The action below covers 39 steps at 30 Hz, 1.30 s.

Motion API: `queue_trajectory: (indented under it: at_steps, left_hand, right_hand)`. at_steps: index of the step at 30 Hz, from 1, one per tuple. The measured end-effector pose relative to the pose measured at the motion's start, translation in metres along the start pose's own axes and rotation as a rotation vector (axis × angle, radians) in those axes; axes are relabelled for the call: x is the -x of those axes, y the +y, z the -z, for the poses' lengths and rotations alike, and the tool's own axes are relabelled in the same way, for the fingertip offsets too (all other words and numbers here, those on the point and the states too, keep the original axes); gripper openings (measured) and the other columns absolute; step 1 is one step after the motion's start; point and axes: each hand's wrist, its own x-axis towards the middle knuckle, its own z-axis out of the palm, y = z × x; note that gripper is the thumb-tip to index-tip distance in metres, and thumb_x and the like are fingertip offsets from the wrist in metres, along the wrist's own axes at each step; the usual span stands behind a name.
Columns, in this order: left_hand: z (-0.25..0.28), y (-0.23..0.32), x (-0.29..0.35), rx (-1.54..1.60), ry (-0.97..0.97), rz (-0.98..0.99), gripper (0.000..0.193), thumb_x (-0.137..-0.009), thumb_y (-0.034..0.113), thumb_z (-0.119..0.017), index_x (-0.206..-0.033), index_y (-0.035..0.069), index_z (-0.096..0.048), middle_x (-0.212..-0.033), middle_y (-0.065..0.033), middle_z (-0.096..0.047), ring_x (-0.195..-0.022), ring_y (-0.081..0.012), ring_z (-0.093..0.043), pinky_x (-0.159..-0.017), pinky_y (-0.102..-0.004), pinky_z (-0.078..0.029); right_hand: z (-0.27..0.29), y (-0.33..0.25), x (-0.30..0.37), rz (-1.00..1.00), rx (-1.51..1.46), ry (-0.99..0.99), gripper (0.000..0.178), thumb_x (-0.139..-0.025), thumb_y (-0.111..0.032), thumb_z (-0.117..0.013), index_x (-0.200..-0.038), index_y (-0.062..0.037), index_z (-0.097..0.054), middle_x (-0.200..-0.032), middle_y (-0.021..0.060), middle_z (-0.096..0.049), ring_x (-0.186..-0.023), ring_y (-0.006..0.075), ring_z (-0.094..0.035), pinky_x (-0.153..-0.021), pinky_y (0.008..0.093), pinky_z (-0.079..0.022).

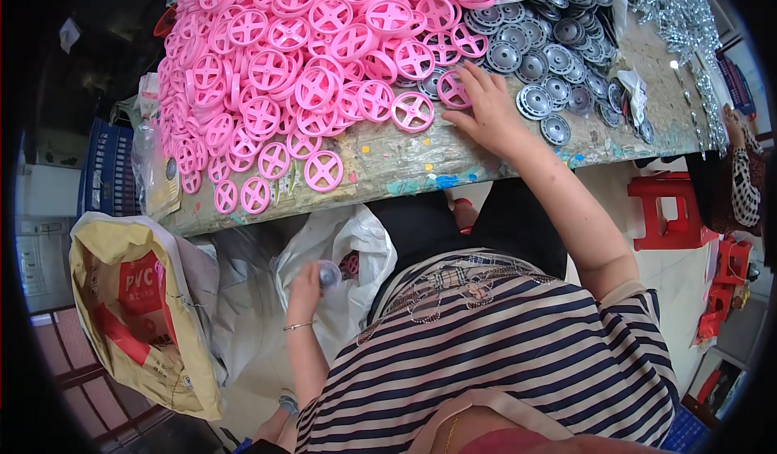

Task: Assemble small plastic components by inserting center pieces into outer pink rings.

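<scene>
My left hand (305, 290), a bracelet at its wrist, is closed on a small round disc (327, 275) with a grey middle and a clear rim. It is held over the mouth of a white plastic bag (375, 246) below the table edge; dark reddish pieces show inside. On the table my right hand (488, 112) reaches with thumb and fingers apart over a pink spoked wheel ring (452, 89), the fingers at its edge. Another pink ring (413, 112) lies just left of the thumb. Grey ridged discs (534, 101) are spread to the right of this hand.
A large heap of pink rings (291, 33) covers the table's (380, 159) left and middle. Silver tinsel-like strands (676, 9) lie at the far right. An opened yellowish sack (89, 292) stands lower left. Red stools (664, 211) and another person's patterned sleeve (745, 187) are at right.
</scene>
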Motion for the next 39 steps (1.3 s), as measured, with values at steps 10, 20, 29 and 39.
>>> queue_trajectory:
  at_steps: [10,20,29,39]
  left_hand:
    - [0.0,0.093,-0.004,0.701,0.154,-0.186,0.033,-0.099,0.029,-0.047,-0.101,-0.001,-0.062,-0.085,-0.01,-0.069,-0.073,-0.0206,-0.067,-0.06,-0.0282,-0.051]
    - [-0.057,0.207,-0.014,1.321,-0.264,-0.399,0.044,-0.101,0.026,-0.042,-0.137,0.001,-0.036,-0.126,-0.0134,-0.052,-0.11,-0.0237,-0.059,-0.085,-0.0372,-0.055]
    - [-0.062,0.204,-0.013,1.444,-0.332,-0.308,0.036,-0.1,0.016,-0.041,-0.131,-0.003,-0.041,-0.12,-0.0173,-0.056,-0.105,-0.0284,-0.062,-0.084,-0.043,-0.057]
    - [-0.063,0.2,-0.021,1.392,-0.375,-0.288,0.035,-0.1,0.017,-0.045,-0.129,-0.003,-0.043,-0.119,-0.0164,-0.057,-0.105,-0.0263,-0.062,-0.087,-0.042,-0.055]
  right_hand:
    - [0.014,0.002,-0.009,0.058,-0.251,-0.035,0.04,-0.099,-0.033,-0.043,-0.112,0.0004,-0.06,-0.086,0.0177,-0.066,-0.072,0.0317,-0.062,-0.067,0.0384,-0.048]
    - [0.026,-0.084,0.036,0.229,-0.451,-0.373,0.027,-0.087,-0.023,-0.057,-0.107,-0.0067,-0.064,-0.095,0.0154,-0.067,-0.083,0.0303,-0.063,-0.079,0.0398,-0.05]
    - [-0.024,0.014,-0.033,-0.253,-0.1,-0.145,0.058,-0.071,-0.036,-0.076,-0.114,-0.0006,-0.059,-0.118,0.0212,-0.052,-0.11,0.0384,-0.051,-0.093,0.044,-0.044]
    - [0.001,0.018,-0.019,-0.328,-0.372,0.023,0.032,-0.088,-0.015,-0.06,-0.116,-0.0021,-0.051,-0.096,0.0141,-0.063,-0.077,0.023,-0.06,-0.067,0.0335,-0.051]
